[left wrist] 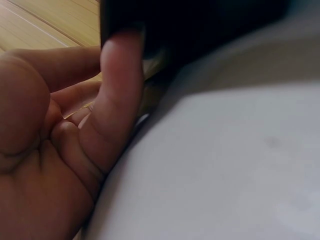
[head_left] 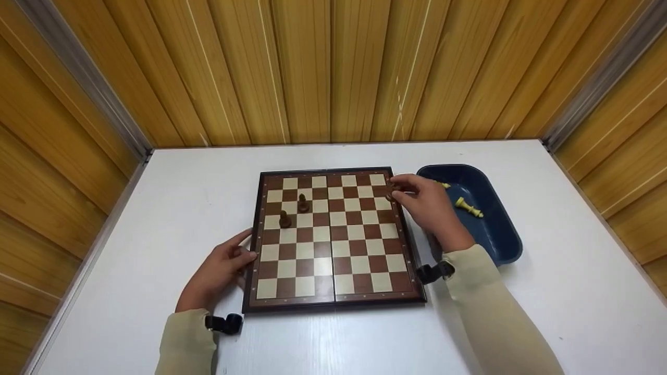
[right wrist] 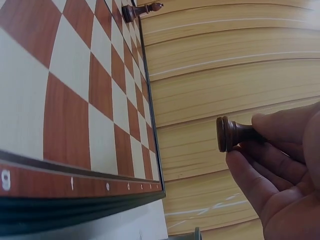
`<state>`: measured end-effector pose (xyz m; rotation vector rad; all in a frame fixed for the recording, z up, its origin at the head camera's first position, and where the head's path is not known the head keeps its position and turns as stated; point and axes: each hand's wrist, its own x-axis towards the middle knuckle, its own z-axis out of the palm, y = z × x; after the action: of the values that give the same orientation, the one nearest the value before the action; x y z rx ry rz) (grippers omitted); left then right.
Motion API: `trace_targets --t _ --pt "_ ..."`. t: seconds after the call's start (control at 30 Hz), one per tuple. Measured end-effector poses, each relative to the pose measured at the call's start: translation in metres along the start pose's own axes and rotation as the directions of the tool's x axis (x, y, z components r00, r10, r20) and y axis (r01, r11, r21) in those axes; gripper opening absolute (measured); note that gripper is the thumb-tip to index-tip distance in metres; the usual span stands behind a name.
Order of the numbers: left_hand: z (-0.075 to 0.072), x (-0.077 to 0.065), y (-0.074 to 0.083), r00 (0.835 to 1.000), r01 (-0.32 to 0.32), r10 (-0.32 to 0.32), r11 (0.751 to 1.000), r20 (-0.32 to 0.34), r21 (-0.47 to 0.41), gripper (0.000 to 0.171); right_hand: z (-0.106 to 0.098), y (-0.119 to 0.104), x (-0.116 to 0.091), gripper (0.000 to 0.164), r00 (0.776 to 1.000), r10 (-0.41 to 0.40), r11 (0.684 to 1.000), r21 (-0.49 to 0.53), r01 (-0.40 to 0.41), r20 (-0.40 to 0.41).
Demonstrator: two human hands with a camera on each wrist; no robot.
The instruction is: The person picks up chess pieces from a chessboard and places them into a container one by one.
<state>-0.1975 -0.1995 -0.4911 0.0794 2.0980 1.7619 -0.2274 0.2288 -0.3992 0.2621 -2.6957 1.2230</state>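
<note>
A brown-and-cream chessboard (head_left: 307, 250) lies flat on the table. My left hand (head_left: 221, 268) grips its left edge, the thumb at the frame and other fingers partly hidden below. In the left wrist view, a finger (left wrist: 120, 85) presses the board's dark side. My right hand (head_left: 424, 208) is over the board's right edge near the far corner, pinching a dark brown chess piece (right wrist: 232, 134) between thumb and fingers. The piece's round base points toward the board; its top is hidden in the fingers. Two dark chess pieces (head_left: 304, 204) stand on the board's far left part.
A dark blue plastic tub (head_left: 508, 229) stands right of the board, partly behind my right forearm. Inside lies a yellow chess piece (head_left: 470, 207), with another yellow piece (head_left: 443, 184) partly hidden by my hand. Wood-patterned panels (head_left: 333, 73) enclose the white table (head_left: 187, 182) at back and sides.
</note>
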Motion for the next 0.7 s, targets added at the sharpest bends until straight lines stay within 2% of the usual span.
trace_targets --t 0.27,0.47,0.7 --pt "0.001 0.000 0.001 1.000 -0.006 0.006 1.000 0.001 0.011 0.065 -0.014 0.009 -0.003 0.031 1.000 0.022 1.000 -0.007 -0.022 -0.019" --pt "0.000 0.000 0.002 0.999 -0.029 0.029 0.999 0.021 0.027 0.065 -0.023 0.017 -0.005 0.034 0.999 0.032 0.998 -0.052 -0.033 -0.018" --pt "-0.002 0.001 0.000 0.998 -0.047 0.046 0.998 0.042 0.043 0.065 -0.033 0.024 -0.009 0.034 0.996 0.082 0.993 -0.078 -0.084 -0.029"
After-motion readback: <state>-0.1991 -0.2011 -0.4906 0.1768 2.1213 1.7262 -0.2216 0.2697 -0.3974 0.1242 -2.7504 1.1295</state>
